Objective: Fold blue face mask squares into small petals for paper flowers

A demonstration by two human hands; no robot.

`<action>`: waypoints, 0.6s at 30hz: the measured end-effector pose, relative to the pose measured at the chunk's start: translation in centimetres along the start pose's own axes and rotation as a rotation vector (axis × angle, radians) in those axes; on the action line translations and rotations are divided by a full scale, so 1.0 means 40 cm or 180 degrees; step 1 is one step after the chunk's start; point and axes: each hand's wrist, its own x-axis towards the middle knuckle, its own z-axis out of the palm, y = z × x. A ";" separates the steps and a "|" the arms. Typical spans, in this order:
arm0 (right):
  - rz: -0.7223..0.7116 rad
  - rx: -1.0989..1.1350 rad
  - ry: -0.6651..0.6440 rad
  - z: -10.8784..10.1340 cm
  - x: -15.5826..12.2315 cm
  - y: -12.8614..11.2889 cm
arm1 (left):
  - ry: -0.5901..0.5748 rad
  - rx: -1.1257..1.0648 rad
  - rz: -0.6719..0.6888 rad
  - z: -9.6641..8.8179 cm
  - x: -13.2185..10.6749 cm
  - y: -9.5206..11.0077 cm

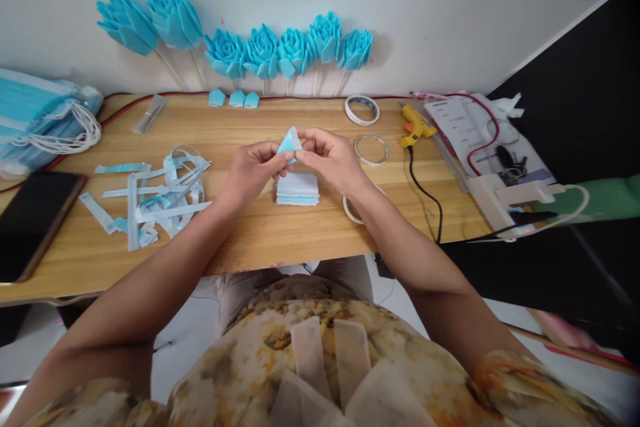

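Observation:
Between my two hands is a small piece of blue and white mask fabric [289,141], folded to a point at its top. My left hand [257,163] pinches its left lower side with thumb and fingers. From the other side, my right hand [327,155] grips its right edge, the thumb lying across the front. Just below my fingers, a stack of cut blue and white fabric pieces [297,188] lies on the wooden table [260,240]. Three folded blue petals [237,99] sit at the back by the wall.
Blue fabric flowers [263,53] on sticks lean on the wall. Cut strips [160,197], a phone [37,223] and face masks [35,120] lie left. Tape rolls [362,111], a yellow glue gun [417,127] and its black cord, papers [465,120] and a power strip [493,203] are right.

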 end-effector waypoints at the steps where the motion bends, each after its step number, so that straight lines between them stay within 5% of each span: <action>1: 0.0002 0.0011 -0.0011 0.001 -0.001 -0.002 | -0.0001 -0.0016 -0.0023 0.000 0.001 0.000; 11: -0.0018 0.0289 -0.0192 0.003 -0.005 -0.028 | -0.0256 -0.0009 -0.0227 -0.001 0.000 0.004; 18: -0.0266 -0.0286 0.0128 0.005 -0.007 -0.031 | -0.0483 0.0233 -0.0192 -0.001 -0.001 0.008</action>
